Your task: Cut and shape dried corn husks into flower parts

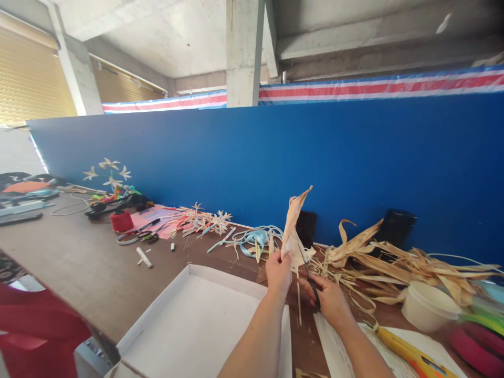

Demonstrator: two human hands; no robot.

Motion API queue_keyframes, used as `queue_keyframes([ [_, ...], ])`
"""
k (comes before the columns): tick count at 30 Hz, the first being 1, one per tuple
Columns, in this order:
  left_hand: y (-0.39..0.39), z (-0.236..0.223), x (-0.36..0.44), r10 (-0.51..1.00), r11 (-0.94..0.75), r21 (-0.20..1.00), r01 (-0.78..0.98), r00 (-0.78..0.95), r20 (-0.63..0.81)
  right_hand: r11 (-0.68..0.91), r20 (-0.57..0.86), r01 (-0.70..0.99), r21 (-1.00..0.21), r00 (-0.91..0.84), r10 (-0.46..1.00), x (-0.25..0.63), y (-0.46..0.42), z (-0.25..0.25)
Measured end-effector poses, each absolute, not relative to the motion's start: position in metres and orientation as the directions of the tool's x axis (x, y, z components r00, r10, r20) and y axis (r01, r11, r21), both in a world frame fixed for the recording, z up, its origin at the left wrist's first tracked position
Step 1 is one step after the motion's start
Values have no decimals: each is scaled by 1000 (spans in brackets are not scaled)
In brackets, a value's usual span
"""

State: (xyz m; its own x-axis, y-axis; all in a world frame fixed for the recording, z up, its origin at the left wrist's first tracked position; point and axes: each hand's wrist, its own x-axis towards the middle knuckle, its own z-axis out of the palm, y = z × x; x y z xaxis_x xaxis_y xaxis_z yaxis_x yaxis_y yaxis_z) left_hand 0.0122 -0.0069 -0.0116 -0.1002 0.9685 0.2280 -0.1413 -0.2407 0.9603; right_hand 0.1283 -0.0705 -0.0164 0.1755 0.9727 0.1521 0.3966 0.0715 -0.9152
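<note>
My left hand (279, 272) pinches a dried corn husk (293, 223) near its lower end, and the husk's twisted tip points up. Close on its right, my right hand (328, 298) is closed around the dark handles of a pair of scissors (312, 287). The scissor blades reach up along the right edge of the husk. A narrow strip (298, 304) hangs down from the husk between both hands. Whether the blades are cutting at this instant is hard to make out.
A white box lid (197, 315) lies in front. Right are a husk pile (378, 252), a white tub (429, 304) and a yellow glue gun (409, 352). Left are husk flowers (214, 221), red thread (122, 221) and more scissors (147, 234). A blue partition (197, 152) stands behind.
</note>
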Motion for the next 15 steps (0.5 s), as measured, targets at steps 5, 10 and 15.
queue_keyframes([
  [5, -9, -9, 13, 976, -212, 966, -146, -89, 200, 85, 173, 428, -900, 173, 969, 129, -70, -17],
  [10, -12, -5, 14, 980, -195, 970, -147, -75, 186, 92, 176, 419, -903, 165, 971, 130, -69, -17],
  [15, -15, -2, 13, 982, -183, 969, -167, -67, 174, 101, 186, 446, -889, 151, 971, 128, -72, -12],
])
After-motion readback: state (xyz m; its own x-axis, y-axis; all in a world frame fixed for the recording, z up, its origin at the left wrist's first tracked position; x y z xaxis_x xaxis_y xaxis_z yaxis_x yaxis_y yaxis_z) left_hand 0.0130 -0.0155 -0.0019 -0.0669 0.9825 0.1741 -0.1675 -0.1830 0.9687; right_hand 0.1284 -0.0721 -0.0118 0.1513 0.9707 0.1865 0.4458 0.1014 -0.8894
